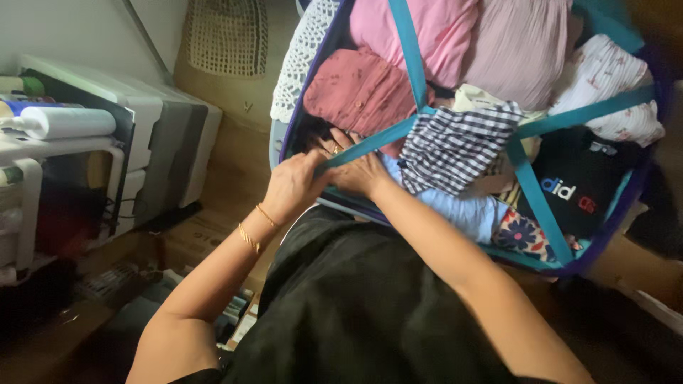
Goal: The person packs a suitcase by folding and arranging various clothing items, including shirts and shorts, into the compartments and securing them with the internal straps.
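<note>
Your left hand (288,186) pinches the teal strap (370,142) at the suitcase rim (276,142); your right hand (359,171), fingers clenched, grips it just beside. The strap's long axis runs toward two o'clock across the packed clothes.

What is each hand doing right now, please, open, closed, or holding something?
Left hand: closed, pinching the teal strap of the suitcase.
Right hand: fingers resting on the strap and packed clothes; a firm grip cannot be told.
</note>
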